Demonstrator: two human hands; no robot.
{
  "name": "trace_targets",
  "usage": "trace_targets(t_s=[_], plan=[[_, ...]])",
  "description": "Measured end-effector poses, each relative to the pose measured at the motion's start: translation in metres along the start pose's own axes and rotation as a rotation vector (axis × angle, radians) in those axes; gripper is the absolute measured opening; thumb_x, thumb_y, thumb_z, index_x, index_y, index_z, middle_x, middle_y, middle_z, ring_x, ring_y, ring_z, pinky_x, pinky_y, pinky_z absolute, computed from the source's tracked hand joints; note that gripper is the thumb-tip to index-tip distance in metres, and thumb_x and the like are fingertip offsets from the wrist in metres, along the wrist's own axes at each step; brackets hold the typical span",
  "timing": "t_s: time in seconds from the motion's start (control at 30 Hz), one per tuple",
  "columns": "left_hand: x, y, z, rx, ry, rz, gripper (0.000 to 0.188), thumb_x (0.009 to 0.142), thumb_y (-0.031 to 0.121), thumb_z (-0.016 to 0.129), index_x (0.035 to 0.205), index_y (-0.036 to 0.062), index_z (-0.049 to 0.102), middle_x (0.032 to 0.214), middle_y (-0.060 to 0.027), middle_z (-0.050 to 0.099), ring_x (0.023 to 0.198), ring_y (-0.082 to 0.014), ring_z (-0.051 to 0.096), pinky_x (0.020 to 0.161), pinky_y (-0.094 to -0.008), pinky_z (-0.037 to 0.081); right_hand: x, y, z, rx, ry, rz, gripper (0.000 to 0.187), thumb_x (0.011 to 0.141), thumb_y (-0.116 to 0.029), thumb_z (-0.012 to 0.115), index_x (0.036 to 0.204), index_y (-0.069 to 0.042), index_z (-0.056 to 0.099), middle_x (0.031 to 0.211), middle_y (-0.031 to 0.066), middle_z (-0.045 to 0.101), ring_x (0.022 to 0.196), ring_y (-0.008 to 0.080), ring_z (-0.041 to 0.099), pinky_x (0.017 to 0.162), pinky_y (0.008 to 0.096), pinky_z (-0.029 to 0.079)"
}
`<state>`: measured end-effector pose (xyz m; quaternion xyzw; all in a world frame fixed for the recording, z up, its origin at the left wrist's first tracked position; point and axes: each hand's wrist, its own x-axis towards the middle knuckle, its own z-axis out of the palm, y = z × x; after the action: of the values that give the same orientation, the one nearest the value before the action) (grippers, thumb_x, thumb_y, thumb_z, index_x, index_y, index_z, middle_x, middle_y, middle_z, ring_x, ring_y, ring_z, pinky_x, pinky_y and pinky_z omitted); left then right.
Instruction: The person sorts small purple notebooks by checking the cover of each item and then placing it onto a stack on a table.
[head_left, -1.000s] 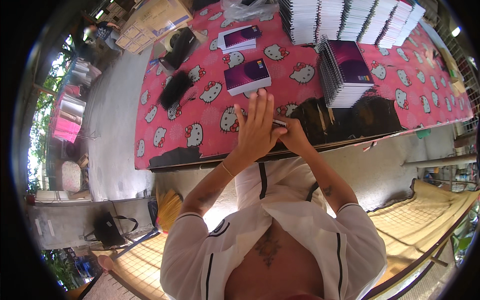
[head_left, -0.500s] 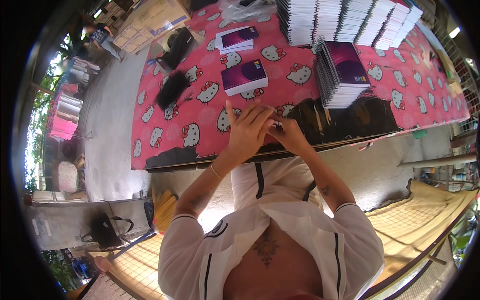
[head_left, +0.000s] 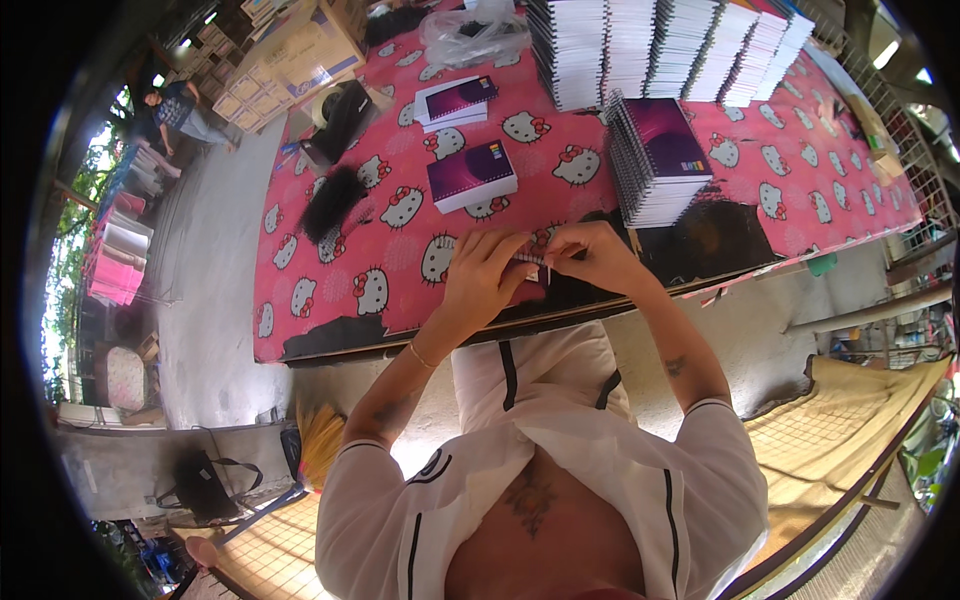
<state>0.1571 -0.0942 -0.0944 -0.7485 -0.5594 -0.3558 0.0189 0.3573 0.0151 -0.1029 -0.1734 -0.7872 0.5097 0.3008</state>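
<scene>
While both hands meet at the table's near edge, the left hand (head_left: 483,272) and right hand (head_left: 597,256) each pinch an end of a short wire spiral (head_left: 530,259) between closed fingertips. A purple notebook (head_left: 472,175) lies at eleven o'clock, a spiral-bound stack (head_left: 660,160) at one o'clock, on the pink cloth (head_left: 330,270).

I see my left hand (head_left: 480,275) and right hand (head_left: 595,255) meeting at the near edge of the pink cartoon-cat tablecloth (head_left: 340,300), with open cloth stretching away to my left. Straight ahead, a single purple-covered notebook (head_left: 472,175) lies near the hands, and to the right a stack of spiral notebooks (head_left: 660,160) blocks that side. A row of tall white notebook stacks (head_left: 660,45) walls off the far edge, while a black bundle (head_left: 330,200) sits on the left.
</scene>
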Motion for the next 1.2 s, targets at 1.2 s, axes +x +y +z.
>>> trace_targets(t_s=[1.2], plan=[[0.218,-0.002,0.057,-0.471,0.326,0.023,0.025,0.095,0.019,0.065,0.117,0.0070,0.070,0.112,-0.0128,0.068,0.106,-0.0283,0.064,0.091,-0.0362,0.048,-0.013,-0.041,-0.159,-0.523,0.741,0.215,0.041,0.084,-0.021,0.076,0.118,0.001,0.069,0.097,0.0150,0.069,0.081,0.0228,0.064,0.078,0.0357,0.051]])
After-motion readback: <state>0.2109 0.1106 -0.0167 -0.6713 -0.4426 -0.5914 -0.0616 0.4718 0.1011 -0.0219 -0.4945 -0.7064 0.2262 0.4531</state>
